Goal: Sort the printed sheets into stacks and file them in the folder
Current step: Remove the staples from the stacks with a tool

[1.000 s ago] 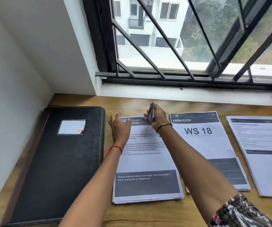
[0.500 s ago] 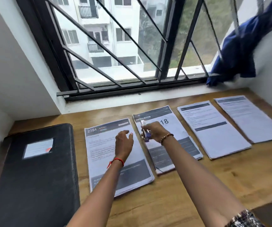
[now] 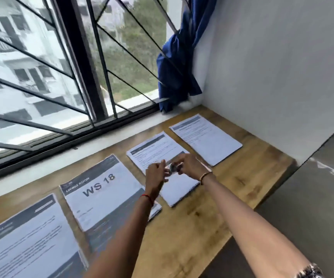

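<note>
A person's left hand (image 3: 155,174) and right hand (image 3: 190,167) meet over the third stack (image 3: 154,146) of printed sheets on the table (image 3: 234,187).
Both grips are curled, pinching a small dark object (image 3: 172,168) between them, too blurred to name. The stack lies directly beneath them, its long axis running toward the window (image 3: 81,57). The folder is not in view.

curtain (image 3: 179,63): blue, bunched in the window corner
window bars (image 3: 81,63): black, slanted
table (image 3: 192,227): wood

Four stacks of printed sheets (image 3: 102,197) — flat, side by side.
</note>
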